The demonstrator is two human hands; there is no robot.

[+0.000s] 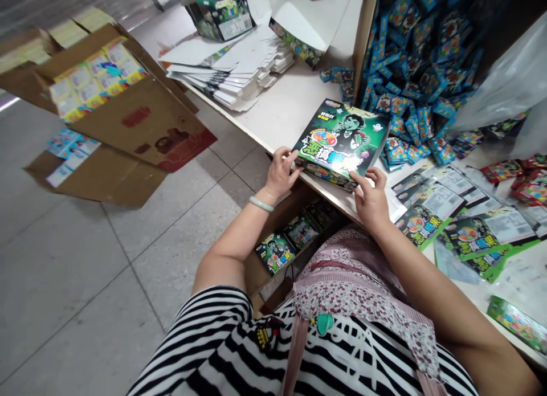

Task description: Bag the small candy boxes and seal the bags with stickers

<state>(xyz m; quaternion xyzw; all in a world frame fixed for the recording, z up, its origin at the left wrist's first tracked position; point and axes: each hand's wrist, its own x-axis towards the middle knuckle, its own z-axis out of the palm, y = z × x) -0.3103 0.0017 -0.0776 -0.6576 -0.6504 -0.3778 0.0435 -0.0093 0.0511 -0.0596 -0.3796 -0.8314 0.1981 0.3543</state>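
Note:
A green printed box (342, 142) with a cartoon vampire on its lid lies at the near edge of the white table (286, 108). My left hand (281, 171) grips the box's left corner, fingers curled over its edge. At the box's near right corner my right hand (372, 199) presses with bent fingers on the side. Both hands hold the box flat.
A heap of small blue packets (421, 71) lies behind the box. Flat green cartons (465, 231) lie to the right, white flat cartons (239, 71) are stacked far left. Open cardboard boxes (123, 117) stand on the floor; more green boxes (290, 239) fill a box under the table.

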